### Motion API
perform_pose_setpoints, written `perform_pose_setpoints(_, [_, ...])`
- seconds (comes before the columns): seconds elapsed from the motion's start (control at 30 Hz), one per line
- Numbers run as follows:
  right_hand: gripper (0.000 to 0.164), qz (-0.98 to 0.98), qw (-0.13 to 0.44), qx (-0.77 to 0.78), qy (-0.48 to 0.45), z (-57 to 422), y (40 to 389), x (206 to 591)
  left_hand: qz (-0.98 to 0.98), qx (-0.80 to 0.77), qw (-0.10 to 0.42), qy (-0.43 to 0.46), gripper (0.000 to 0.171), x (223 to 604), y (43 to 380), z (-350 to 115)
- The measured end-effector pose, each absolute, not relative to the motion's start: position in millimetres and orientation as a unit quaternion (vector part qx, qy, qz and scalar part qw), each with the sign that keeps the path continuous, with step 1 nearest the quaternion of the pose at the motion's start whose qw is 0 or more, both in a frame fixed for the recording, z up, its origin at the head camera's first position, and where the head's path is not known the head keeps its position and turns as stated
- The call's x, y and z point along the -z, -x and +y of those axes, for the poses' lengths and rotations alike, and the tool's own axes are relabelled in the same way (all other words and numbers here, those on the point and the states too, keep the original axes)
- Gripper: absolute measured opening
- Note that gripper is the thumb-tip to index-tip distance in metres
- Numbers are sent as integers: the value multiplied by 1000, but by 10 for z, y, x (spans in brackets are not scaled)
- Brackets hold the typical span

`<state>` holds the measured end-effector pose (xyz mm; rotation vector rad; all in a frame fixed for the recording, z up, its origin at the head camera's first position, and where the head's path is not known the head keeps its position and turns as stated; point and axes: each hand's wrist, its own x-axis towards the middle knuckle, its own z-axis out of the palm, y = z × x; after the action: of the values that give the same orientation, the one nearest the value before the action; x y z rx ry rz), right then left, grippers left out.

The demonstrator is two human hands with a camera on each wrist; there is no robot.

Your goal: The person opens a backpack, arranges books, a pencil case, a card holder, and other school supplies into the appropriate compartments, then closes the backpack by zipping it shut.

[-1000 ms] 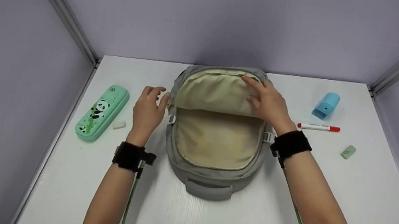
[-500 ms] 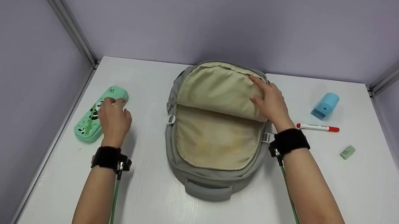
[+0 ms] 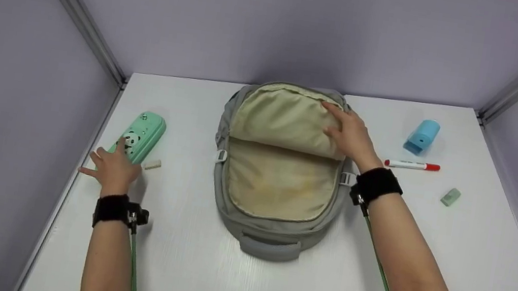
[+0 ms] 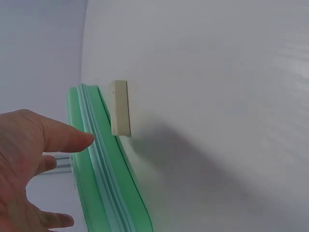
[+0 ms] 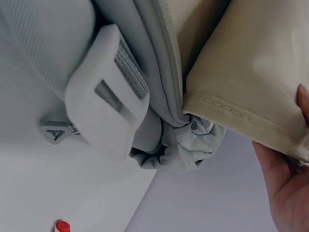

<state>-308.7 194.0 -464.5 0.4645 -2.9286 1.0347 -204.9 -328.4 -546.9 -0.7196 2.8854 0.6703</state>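
Note:
An unzipped grey backpack (image 3: 270,242) lies mid-table with its cream lining showing. My right hand (image 3: 354,135) holds the edge of its raised flap (image 3: 283,118); the right wrist view has the lining's hem (image 5: 241,116) between thumb and fingers. On the left, my left hand (image 3: 114,170) reaches over the near end of a green pencil case (image 3: 151,130) with a panda print, fingers spread. In the left wrist view its thumb (image 4: 72,140) overlaps the case's side (image 4: 104,169). A small off-white eraser (image 4: 120,107) lies beside the case.
Right of the backpack are a blue pencil sharpener (image 3: 422,137), a red-capped white marker (image 3: 411,165) and a small green eraser (image 3: 450,197). Pale partition walls (image 3: 277,25) border the white table (image 3: 238,286) at the back and sides. Green cables trail from both wrist cameras.
My left hand has left the backpack's side, moved left and then toward me over the pencil case, its fingers spreading. The right hand stays at the flap, almost still.

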Motion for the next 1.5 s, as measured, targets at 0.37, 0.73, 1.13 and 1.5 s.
perform_pose_setpoints(0.37, [64, -932, -2, -328, -154, 1916, 3083, 4676, 942, -240, 62, 227, 83, 5534, 1933, -3410])
perform_pose_setpoints(0.73, [64, -930, -3, -333, -153, 1908, 3083, 4674, 923, -301, 40, 235, 78, 5482, 1921, -3424])
perform_pose_setpoints(1.13, [63, -928, -2, -339, -154, 1914, 3092, 4682, 859, -471, -118, 161, 71, 5127, 1980, -3034])
perform_pose_setpoints(1.5, [62, -932, -4, -327, -154, 1926, 3106, 4646, 791, -604, -73, -60, 58, 4672, 1918, -2567])
